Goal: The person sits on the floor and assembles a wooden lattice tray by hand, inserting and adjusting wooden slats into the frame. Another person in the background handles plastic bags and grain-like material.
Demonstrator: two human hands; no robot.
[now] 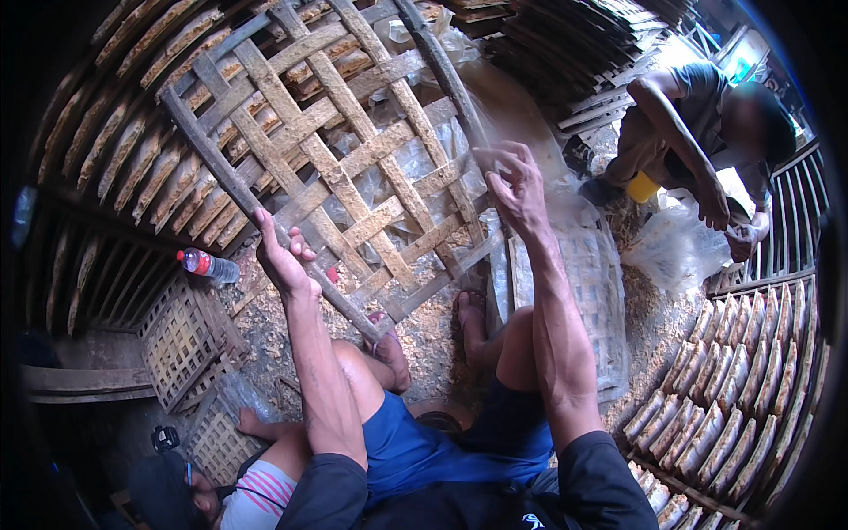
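Observation:
A slatted wooden lattice rack (353, 194), crusted with pale residue, is tilted in front of me above my feet. My left hand (287, 261) grips its left side rail, thumb along the top and fingers curled round it. At the right rail is my right hand (517, 185), its fingers bent and pinched together, slightly blurred at the tips. Whether anything small is between those fingers is hidden. Through the gaps in the lattice, crumpled clear plastic (375, 172) shows.
Racks of pale, crusted slabs (132, 150) line the left; more slabs (733, 371) fill the right. A red-capped bottle (208, 265) lies left on the crumb-strewn floor (265, 340). One person (680, 132) bends over a plastic bag (680, 252); another person (256, 495) sits at lower left.

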